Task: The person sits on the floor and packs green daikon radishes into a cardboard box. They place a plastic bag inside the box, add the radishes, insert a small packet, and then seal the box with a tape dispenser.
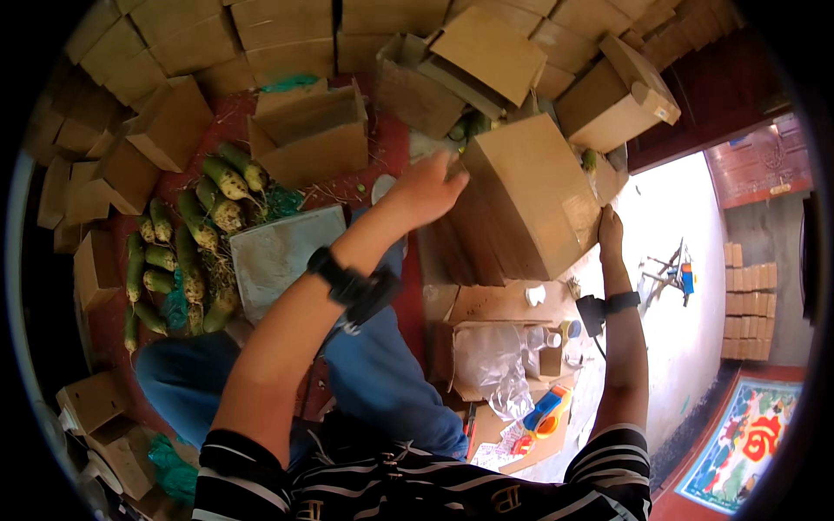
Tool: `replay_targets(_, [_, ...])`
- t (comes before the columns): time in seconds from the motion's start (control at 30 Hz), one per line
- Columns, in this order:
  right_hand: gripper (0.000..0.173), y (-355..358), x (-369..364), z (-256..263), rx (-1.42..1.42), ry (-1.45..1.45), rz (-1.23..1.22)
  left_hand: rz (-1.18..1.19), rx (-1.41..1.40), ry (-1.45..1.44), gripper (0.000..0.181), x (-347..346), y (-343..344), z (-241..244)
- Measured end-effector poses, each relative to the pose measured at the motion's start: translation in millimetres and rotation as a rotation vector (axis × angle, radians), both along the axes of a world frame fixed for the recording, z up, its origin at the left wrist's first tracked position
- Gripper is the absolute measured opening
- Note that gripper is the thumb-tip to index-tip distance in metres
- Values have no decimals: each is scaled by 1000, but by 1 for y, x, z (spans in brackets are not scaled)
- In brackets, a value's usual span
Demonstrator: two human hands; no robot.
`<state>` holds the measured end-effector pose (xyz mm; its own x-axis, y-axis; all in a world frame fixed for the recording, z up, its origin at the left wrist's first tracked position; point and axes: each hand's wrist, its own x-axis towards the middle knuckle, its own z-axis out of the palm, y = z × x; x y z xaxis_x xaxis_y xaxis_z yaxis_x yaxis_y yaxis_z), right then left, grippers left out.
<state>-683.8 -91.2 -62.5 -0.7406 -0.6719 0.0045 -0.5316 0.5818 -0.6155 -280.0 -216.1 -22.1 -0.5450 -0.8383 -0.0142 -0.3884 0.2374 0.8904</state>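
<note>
A large brown cardboard box stands tilted in front of me, to the right of my legs. My right hand grips it at its right edge, fingers partly hidden. Beside its left side is my left hand, slightly blurred, thumb and fingers apart with nothing between them; whether the fingertips touch the cardboard I cannot tell. Behind the box, a few green vegetables show below an open carton. Several long green radishes, soil on their pale ends, lie on the red floor to my left.
An open carton stands beyond the radishes, near a pale flat-topped block. Stacked cartons line the far wall. On the right are a box with clear plastic, an orange-and-blue tape dispenser and a folding stool.
</note>
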Motion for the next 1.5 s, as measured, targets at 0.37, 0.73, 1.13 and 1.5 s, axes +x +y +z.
replay_targets(0.37, [40,-15,110,53,-197,734,463,-205,-214,-418,69,159,104,16])
replay_targets(0.73, [53,-14,151,64,147,757,634,-32,-450,-413,72,156,128,34])
replay_targets(1.13, [56,-15,159,55,65,661,619,125,-207,-290,66,254,164,84])
replay_targets(1.5, [44,-61,364,159,-270,541,1151,176,-125,-273,63,297,139,54])
